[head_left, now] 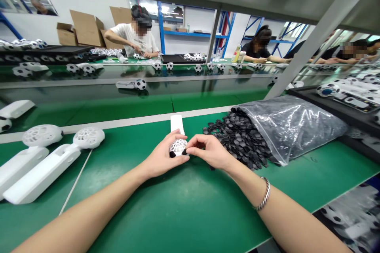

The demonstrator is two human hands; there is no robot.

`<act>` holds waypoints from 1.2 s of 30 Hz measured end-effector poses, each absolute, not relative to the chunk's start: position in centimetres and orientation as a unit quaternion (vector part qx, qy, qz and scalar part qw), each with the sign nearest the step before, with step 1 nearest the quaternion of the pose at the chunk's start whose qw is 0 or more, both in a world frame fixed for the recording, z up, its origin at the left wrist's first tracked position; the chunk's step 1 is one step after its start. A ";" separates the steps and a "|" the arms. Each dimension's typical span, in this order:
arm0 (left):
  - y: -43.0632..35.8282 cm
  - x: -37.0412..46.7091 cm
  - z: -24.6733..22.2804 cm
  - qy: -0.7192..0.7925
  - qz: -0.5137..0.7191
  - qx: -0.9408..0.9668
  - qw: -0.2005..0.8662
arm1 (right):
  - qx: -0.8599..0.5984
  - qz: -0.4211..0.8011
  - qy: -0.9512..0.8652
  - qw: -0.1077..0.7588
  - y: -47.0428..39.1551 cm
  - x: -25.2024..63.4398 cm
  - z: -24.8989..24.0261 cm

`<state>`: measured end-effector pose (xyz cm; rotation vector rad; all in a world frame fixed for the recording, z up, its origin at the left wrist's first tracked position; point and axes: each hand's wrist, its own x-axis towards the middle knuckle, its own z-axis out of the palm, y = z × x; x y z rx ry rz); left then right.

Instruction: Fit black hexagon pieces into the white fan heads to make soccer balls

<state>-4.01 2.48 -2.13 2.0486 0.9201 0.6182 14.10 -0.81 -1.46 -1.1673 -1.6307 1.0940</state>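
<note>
A: While the left hand (pixel 164 156) cups the fan (pixel 178 147) by its round white head, fingers wrapped about it, the right hand (pixel 208 151) pinches a small black piece against the head's edge, thumb and forefinger closed on it. What would you watch for?

B: The piece slipping, I'd say. It is small, the grip is only fingertips, and the head is a curved lattice, so a crooked press could pop it loose onto the green desk (pixel 184 205). The head could also turn in the left palm, since the handle sticks out away from the person with nothing holding it.

A: How does the fan look?

B: A white ball-like grille of hexagon openings, with one or two dark patches low on it already. A flat white handle runs from it, away from the person. It is held just above the desk, right in front of them.

A: And around it?

B: Just right of the hands, a heap of black pieces (pixel 240 138) spills from a clear bag (pixel 291 126). To the left lie two bare white fans (pixel 50 158), side by side. Farther off, a belt carries finished black-and-white ball fans (pixel 139 84), and other people sit working beyond it.
</note>
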 end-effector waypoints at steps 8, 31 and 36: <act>2.6 -3.9 -2.4 0.356 0.250 0.808 0.398 | -0.436 0.378 -0.708 0.407 -1.0 13.9 -1.1; 2.4 -3.9 -1.8 0.325 0.233 0.839 0.370 | -0.519 0.316 -0.705 0.367 0.6 15.3 -1.7; 2.2 -3.6 -2.2 0.317 0.247 0.840 0.365 | -0.681 0.010 -0.710 0.179 2.1 17.8 -2.7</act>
